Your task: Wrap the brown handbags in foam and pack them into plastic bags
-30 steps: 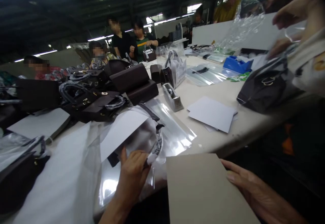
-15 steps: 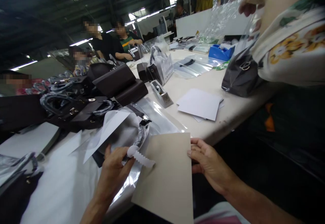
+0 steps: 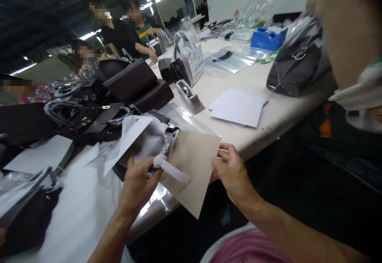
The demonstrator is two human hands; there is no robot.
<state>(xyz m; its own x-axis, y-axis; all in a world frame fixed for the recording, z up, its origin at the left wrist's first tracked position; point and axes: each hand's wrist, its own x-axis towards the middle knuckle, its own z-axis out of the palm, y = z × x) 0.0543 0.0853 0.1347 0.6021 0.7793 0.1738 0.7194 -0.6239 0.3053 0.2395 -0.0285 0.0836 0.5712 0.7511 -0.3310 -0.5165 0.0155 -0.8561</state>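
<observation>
My left hand (image 3: 139,179) is closed at the near side of a dark handbag. Its thumb and fingertip pinch a white strip (image 3: 174,171) with a round head and wavy edges. The handbag shows a grey open inside (image 3: 146,141) and a plastic-wrapped handle (image 3: 167,144); a folded white sheet (image 3: 128,139) stands up at its left. In my right hand (image 3: 231,169), a beige cardboard sheet (image 3: 199,157) is gripped by its right edge. The sheet lies tilted, partly behind the strip, its lower corner over the table edge.
Dark handbags (image 3: 86,125) crowd the left. Ahead are a tape dispenser (image 3: 189,97), white sheets (image 3: 237,108), a blue dispenser (image 3: 267,39) and clear plastic bags (image 3: 229,58). At right, a co-worker's arm (image 3: 347,36) is beside a plastic-covered handbag (image 3: 298,60). Other people stand across the table.
The cardboard sheet has moved up and turned, its lower end swinging left toward the handbag. My right hand moved with it. The co-worker's arm shifted right, showing more of the covered handbag.
</observation>
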